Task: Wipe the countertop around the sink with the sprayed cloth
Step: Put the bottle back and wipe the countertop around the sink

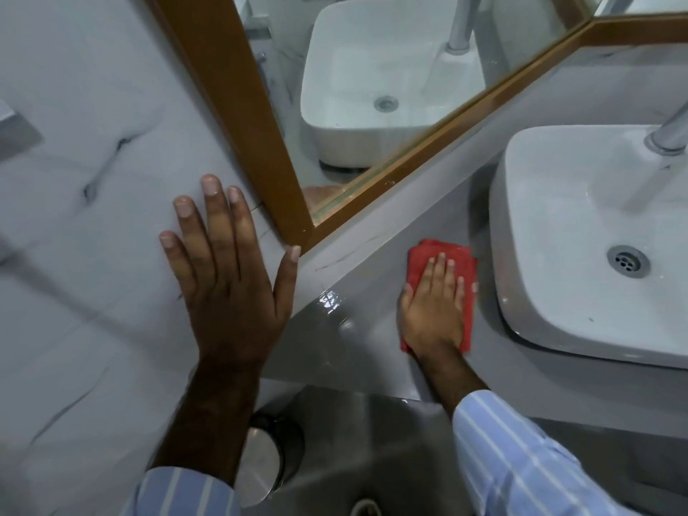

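Note:
A folded red cloth [443,255] lies flat on the grey countertop [357,292], just left of the white basin sink [580,255]. My right hand [433,310] presses down on the cloth with fingers spread, palm flat on it. My left hand [227,277] rests open and flat against the white marble wall [93,180], fingers apart, holding nothing. A wet glossy patch [329,299] shows on the counter between the two hands.
A wood-framed mirror [372,87] stands behind the counter and reflects the basin. A chrome faucet [670,135] rises at the sink's far right. Below the counter edge a steel bin [260,463] stands on the grey floor.

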The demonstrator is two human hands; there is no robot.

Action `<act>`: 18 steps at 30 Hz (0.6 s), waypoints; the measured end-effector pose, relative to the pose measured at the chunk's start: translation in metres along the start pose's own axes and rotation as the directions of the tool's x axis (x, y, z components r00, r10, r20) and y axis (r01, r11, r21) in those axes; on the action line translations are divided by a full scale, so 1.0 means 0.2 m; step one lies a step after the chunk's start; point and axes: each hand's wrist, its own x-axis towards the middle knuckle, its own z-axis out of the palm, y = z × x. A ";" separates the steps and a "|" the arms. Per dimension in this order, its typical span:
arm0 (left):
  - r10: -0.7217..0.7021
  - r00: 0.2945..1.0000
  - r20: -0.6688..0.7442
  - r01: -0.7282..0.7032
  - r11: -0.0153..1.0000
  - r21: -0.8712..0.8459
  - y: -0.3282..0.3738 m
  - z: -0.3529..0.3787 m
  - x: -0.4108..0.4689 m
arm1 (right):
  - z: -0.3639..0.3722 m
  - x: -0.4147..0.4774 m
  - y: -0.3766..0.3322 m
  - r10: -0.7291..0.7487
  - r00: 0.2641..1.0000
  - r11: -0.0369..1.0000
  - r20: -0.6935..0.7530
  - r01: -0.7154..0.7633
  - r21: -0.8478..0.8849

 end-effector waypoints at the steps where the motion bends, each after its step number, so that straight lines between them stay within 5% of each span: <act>1: 0.004 1.000 -0.001 -0.004 1.000 0.012 0.00 0.00 0.00 | 0.01 -0.06 -0.09 -0.042 0.999 0.999 0.011 0.041 0.032; 4: -0.006 1.000 0.006 0.005 0.999 0.036 0.02 -0.01 0.01 | 0.10 -0.36 -0.38 -0.280 0.956 0.945 0.087 0.258 0.204; 6: -0.016 1.000 0.016 0.016 0.999 0.038 0.03 -0.01 0.01 | 0.16 -0.56 -0.56 -0.490 0.862 0.865 0.134 0.461 0.197; 9: -0.015 1.000 0.016 0.014 1.000 0.020 0.03 -0.02 0.02 | 0.21 -0.68 -0.65 -0.591 0.798 0.804 0.118 0.571 0.163; 12: -0.002 1.000 0.020 0.001 1.000 0.011 0.01 -0.02 0.02 | 0.17 -0.60 -0.50 -0.522 0.850 0.842 0.076 0.499 0.205; 18: -0.028 0.998 0.060 0.030 0.999 -0.039 0.02 -0.05 0.02 | 0.07 -0.50 0.31 -0.057 0.996 0.995 -0.074 0.063 0.077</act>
